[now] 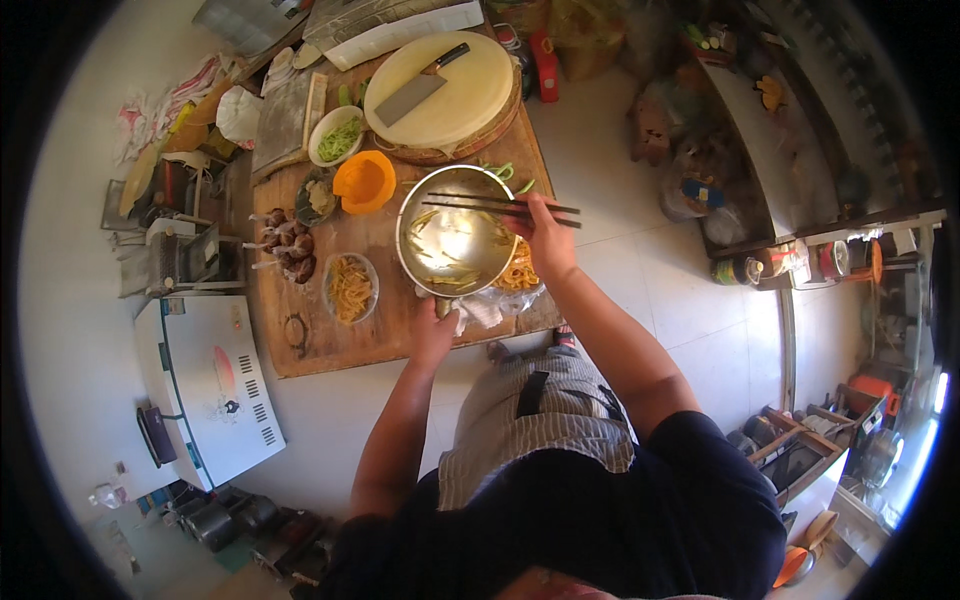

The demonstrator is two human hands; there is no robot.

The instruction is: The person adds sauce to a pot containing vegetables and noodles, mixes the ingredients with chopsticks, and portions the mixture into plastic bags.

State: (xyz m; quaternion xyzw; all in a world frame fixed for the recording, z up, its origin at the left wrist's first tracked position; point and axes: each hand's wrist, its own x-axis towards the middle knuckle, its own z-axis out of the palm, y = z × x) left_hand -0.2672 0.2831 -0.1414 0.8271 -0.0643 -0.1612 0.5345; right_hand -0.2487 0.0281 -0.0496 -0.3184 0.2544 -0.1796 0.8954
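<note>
My left hand [433,334] grips the handle of a steel pan [450,232]. The pan is over the wooden table, and a few pale green strips cling to its inner wall. In my right hand [547,236] is a pair of dark chopsticks [469,201], which reach across the pan's opening. Partly hidden behind the pan's right side is a heap of yellow-orange strips [519,271] on clear plastic. A whitish cloth [480,313] lies by the pan handle. Left of the pan, a bowl holds more yellowish strips [349,289].
A cleaver [412,97] lies on a thick round chopping board [480,97]. Nearby are shredded greens [339,141] in a white bowl, a cut pumpkin [365,182], a dark bowl [306,206] and bagged brown items [289,244]. A white chest freezer [225,390] stands left of the wooden table [405,346].
</note>
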